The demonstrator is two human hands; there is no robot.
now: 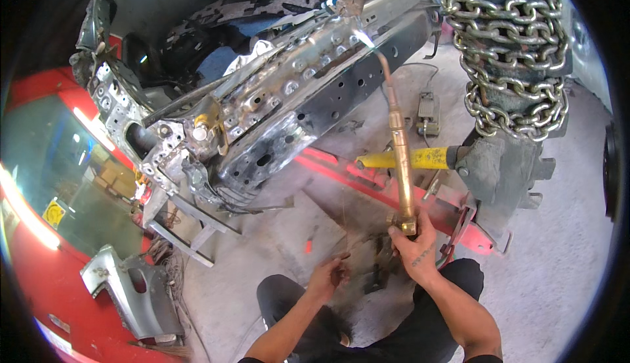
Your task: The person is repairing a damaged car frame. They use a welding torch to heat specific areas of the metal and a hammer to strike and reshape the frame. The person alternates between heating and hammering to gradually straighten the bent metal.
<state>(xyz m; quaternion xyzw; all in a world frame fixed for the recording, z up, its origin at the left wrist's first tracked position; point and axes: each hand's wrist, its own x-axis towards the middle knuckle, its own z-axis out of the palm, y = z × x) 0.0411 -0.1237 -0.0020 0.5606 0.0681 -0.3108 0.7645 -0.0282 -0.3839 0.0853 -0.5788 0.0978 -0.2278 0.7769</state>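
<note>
My right hand [420,248] is closed round the lower end of a brass gas torch [399,146], near its valves. The torch points up and away, and its thin bent neck ends in a bright flame [363,37] by the metal car body rail [289,81]. Rows of holes and round weld marks run along that rail, with heat-stained patches. My left hand [328,277] is held lower, apart from the rail, with fingers closed on a thin rod [344,222] that stands up from them. Its far end is hard to make out.
On the right a heavy chain [515,67] wraps a dark post, with a yellow bar [413,158] beside it. A red beam [354,182] lies below. A red car [39,232] stands left, a silver fender panel [141,294] near it. A metal stand [190,228] is under the rail's near end.
</note>
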